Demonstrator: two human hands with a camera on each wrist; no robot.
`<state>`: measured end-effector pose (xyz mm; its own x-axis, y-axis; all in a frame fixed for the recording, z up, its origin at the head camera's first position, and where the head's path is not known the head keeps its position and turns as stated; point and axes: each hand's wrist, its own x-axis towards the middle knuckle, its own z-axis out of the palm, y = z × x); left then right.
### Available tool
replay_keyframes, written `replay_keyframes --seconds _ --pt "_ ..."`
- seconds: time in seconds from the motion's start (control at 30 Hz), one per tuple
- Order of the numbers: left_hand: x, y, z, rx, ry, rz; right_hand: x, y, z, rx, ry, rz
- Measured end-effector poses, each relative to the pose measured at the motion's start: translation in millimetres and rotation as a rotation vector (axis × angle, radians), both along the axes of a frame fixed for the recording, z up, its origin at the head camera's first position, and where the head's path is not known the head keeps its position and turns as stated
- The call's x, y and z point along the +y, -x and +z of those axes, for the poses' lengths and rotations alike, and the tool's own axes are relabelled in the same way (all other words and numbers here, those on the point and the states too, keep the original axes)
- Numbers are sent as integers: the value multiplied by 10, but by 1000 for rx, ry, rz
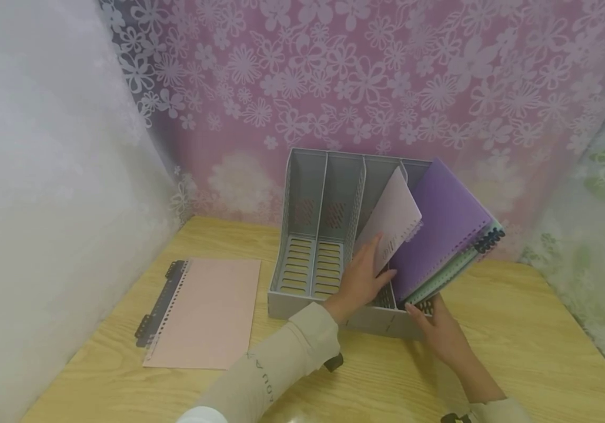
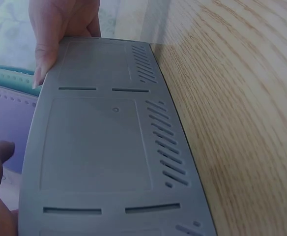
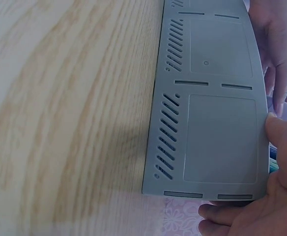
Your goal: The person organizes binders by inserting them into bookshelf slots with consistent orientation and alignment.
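Note:
A grey four-slot file holder (image 1: 307, 306) stands on the table, notebooks in its two right slots. My left hand (image 1: 357, 285) touches a pale pink loose-leaf notebook (image 1: 394, 217) leaning in the third slot, fingers extended on its cover, thumb spread to the right. My right hand (image 3: 261, 211) grips the holder's right front corner, thumb at the rim and fingers around the end. In the rightmost slot a purple notebook (image 1: 437, 217) tilts right, with mint-green notebooks (image 1: 453, 273) behind it. The lower ends of the notebooks are hidden by the holder's front.
Left of the holder, a pink notebook (image 1: 209, 311) lies flat on the wooden table (image 1: 360, 388), with a dark grey ring-bound notebook (image 1: 164, 302) partly under it. The two left slots show bare slatted bottoms. A flowered pink curtain (image 1: 360, 76) hangs behind.

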<state>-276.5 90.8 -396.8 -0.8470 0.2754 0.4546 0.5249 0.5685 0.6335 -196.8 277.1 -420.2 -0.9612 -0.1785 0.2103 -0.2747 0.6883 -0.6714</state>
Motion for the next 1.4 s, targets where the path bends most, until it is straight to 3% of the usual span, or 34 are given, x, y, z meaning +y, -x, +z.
replay_keyframes --seconds 0.17,0.33,0.5,0.83,1.0,1.23,1.4 --pt "-60 15 13 31 -56 -41 3 -6 7 -3 -5 -9" --pt "-174 -21 28 23 -79 -31 -4 -5 3 -2 4 -3" --pt "-335 -105 90 2 -129 -25 -2 -5 3 -1 3 0" --pt "-742 -327 258 -19 -215 -71 -21 -10 40 -32 -17 -34" --pt "-949 -369 211 -43 -234 -138 -25 -6 33 -51 -14 -36" --pt "-1264 -338 126 37 -215 -357 -18 -25 41 -78 -17 -47" --pt "-1489 -360 88 58 -157 -405 -12 -22 44 -69 -4 -44"
